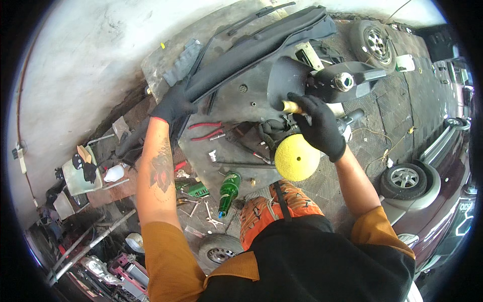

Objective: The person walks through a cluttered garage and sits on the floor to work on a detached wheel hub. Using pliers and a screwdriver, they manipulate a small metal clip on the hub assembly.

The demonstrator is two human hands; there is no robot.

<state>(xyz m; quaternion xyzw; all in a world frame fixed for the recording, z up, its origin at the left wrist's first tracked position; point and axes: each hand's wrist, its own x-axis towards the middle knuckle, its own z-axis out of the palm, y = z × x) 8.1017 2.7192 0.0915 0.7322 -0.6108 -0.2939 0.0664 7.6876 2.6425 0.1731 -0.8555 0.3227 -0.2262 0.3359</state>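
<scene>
My left hand (173, 103), in a black glove, is closed on the near left end of a long black plastic trim panel (241, 58) that slants across the worktop. My right hand (319, 126), gloved in black as well, grips a short tan cylinder (292, 106) whose kind I cannot make out. Just below that hand is a round yellow foam polishing pad (297, 158) with a small hole in its middle. A grey tool body (352, 118) shows behind the right hand. Between the hands lie pliers with red handles (205, 131).
A green bottle (230, 191) stands at the worktop's near edge, with wrenches (209, 214) below it. A curved black plastic part (287, 80) and a loose wheel (375, 45) lie at the far right. A dark red car (443, 196) is at the right, a white wall (75, 65) at the left.
</scene>
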